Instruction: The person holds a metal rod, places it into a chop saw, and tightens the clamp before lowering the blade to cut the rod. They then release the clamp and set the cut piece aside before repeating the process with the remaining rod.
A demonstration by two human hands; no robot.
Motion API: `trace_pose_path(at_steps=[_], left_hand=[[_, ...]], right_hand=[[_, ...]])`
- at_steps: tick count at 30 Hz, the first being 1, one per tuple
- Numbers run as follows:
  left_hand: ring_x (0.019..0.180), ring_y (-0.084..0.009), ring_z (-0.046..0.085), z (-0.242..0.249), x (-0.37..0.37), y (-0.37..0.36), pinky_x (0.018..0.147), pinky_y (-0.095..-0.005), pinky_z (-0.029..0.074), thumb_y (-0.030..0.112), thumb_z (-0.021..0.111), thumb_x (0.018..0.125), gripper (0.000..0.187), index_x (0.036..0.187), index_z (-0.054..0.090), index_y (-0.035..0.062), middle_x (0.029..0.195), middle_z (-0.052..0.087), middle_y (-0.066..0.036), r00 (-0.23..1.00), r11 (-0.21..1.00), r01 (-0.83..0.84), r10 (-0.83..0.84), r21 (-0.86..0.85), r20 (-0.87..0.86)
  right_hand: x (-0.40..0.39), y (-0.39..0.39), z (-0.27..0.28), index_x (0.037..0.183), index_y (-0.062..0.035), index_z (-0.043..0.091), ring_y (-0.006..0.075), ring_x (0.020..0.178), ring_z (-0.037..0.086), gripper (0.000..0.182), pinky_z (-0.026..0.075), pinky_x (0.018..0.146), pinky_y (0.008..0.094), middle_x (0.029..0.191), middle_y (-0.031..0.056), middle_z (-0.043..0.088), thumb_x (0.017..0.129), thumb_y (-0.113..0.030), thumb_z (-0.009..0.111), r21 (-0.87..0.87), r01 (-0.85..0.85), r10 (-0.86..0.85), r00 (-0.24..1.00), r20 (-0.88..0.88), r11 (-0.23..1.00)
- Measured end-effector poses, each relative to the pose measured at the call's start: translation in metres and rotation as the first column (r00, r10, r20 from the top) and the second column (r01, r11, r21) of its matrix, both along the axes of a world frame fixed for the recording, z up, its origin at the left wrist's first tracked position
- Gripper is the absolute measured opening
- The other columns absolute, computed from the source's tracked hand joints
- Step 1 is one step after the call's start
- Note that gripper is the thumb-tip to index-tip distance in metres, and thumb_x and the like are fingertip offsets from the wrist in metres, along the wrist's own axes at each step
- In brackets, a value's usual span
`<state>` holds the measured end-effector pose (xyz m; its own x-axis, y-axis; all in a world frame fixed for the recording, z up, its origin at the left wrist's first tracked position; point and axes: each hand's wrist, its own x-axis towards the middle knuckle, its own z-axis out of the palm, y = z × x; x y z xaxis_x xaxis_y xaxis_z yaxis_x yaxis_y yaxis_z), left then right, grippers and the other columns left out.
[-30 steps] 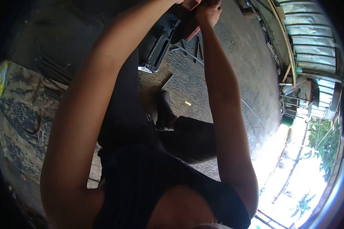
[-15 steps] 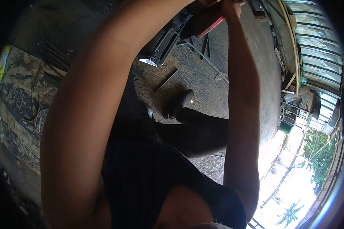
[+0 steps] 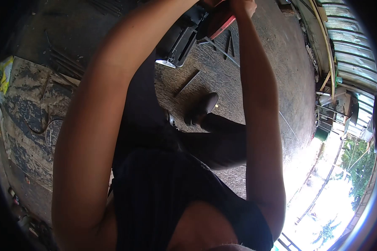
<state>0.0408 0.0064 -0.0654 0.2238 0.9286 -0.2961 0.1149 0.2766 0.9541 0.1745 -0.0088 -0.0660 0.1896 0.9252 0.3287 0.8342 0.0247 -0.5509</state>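
Note:
At the top edge, my right hand (image 3: pixel 244 6) is closed at the upper end of a red and dark tool (image 3: pixel 222 26), which looks like a cut-off saw with a red guard. The exact part in its grip is hidden. My left hand (image 3: pixel 213 2) is mostly cut off by the top edge, close to the same tool, and its fingers do not show clearly. Below the tool stands a black metal base (image 3: pixel 183 48) with a bright silver edge.
Thin metal bars (image 3: pixel 187 83) lie on the rough floor near my shoe (image 3: pixel 207 104). A worn, paint-flaked board (image 3: pixel 25 108) is at the left, with bent rods (image 3: pixel 65 60) above it. Corrugated sheeting (image 3: pixel 352 46) and stacked scrap line the right side.
Both hands and forearms appear a little further left in view, with the red tool. The floor and walls have shifted slightly in view as my head moved.

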Motion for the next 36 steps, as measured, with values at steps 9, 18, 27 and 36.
trace_pose_path(at_steps=[9,18,27,36], left_hand=[[0.045,-0.0154,0.054,-0.023,-0.009,-0.064,0.045,-0.031,0.042,0.02,0.068,0.074,0.021,0.06,0.063,0.0054,0.056,0.059,-0.006,0.986,0.991,-0.133,0.131,0.01,0.1],[0.045,-0.0163,0.057,-0.044,-0.013,-0.105,0.045,-0.0309,0.045,0.02,0.071,0.074,0.023,0.064,0.067,0.0002,0.057,0.062,-0.008,0.976,0.975,-0.214,0.21,0.06,0.065],[0.044,-0.0158,0.057,-0.061,-0.016,-0.119,0.045,-0.0308,0.046,0.02,0.071,0.074,0.023,0.062,0.065,0.0011,0.055,0.061,-0.007,0.972,0.97,-0.227,0.22,0.089,0.076],[0.056,-0.0135,0.061,-0.068,-0.02,-0.133,0.054,-0.0271,0.048,0.015,0.07,0.072,0.015,0.071,0.066,0.0006,0.063,0.064,-0.007,0.977,0.96,-0.178,0.146,0.215,0.155]], right_hand=[[0.0,-0.021,-0.041,0.131,-0.0053,0.051,0.0457,0.099,0.066,0.06,0.054,0.083,0.0516,0.103,0.0298,0.067,0.078,-0.026,0.068,-0.066,0.098,-0.1,0.995,-0.026,0.993],[0.004,-0.035,-0.093,0.142,-0.0068,0.044,0.0474,0.09,0.066,0.066,0.054,0.078,0.0527,0.097,0.0309,0.066,0.08,-0.017,0.063,0.074,0.048,-0.048,0.999,0.004,0.996],[-0.014,-0.07,-0.077,0.149,-0.0067,0.035,0.0506,0.089,0.064,0.07,0.053,0.075,0.0547,0.101,0.0319,0.064,0.083,-0.015,0.057,0.138,0.074,-0.065,0.995,-0.07,0.988],[-0.016,-0.081,-0.085,0.154,-0.0125,0.025,0.0518,0.093,0.062,0.078,0.052,0.078,0.0555,0.108,0.0337,0.06,0.083,-0.013,0.056,0.176,0.041,-0.025,0.995,-0.093,0.984]])
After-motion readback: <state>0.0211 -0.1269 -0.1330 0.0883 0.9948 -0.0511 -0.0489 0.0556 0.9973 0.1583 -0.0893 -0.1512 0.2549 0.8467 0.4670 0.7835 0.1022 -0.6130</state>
